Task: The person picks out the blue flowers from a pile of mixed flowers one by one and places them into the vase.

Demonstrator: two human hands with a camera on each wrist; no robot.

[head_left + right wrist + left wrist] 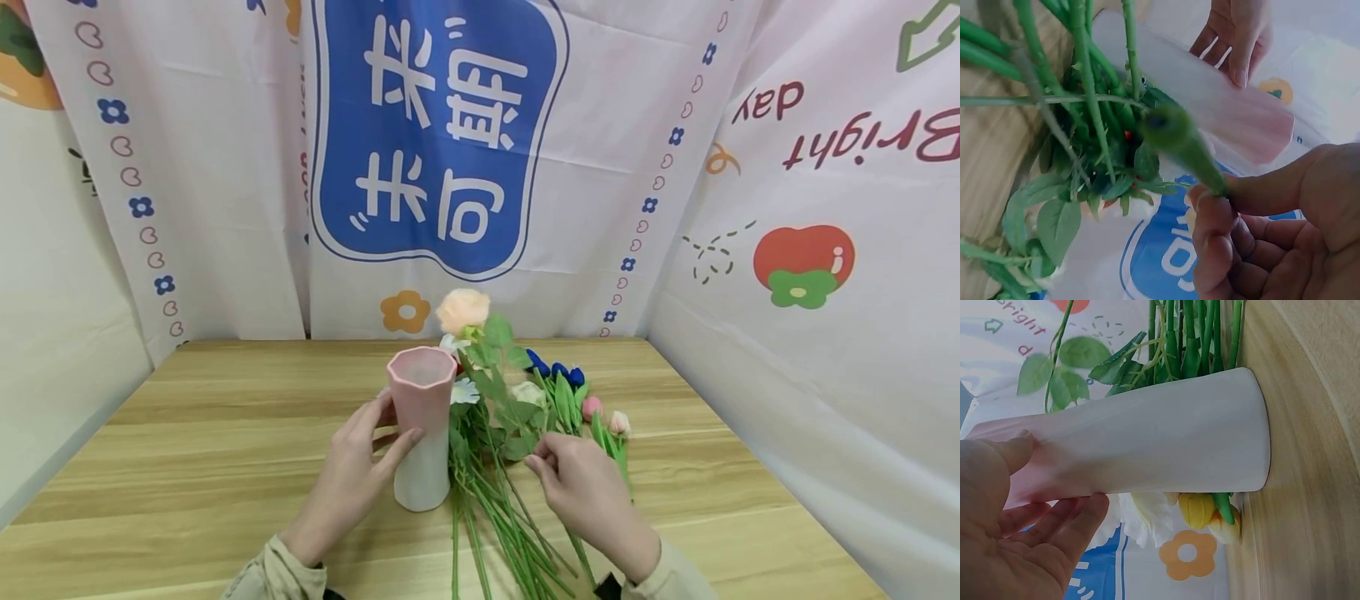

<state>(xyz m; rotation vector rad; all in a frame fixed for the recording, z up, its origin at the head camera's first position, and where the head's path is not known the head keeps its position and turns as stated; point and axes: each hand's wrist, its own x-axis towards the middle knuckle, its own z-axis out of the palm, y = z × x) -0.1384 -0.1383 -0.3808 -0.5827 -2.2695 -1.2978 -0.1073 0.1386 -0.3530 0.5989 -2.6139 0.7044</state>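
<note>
A tall vase (422, 433), pink at the rim and white below, stands upright on the table. My left hand (367, 462) holds its left side, the thumb across the front and the fingers behind. In the left wrist view, the thumb and fingertips lie along the vase (1160, 434). To the right of the vase, my right hand (588, 492) pinches a green flower stem (1200, 159) between thumb and index finger. The stem's end points toward the right wrist camera. A peach rose (462, 311) with leaves rises above the bunch behind the vase.
Several long green stems (502, 533) lie toward the front edge. Blue flowers (558, 371), a pink bud (592, 407) and a white flower (528, 393) lie at the right. A yellow bud (1196, 510) shows beyond the vase. Printed cloth (600, 100) surrounds the wooden table (225, 467).
</note>
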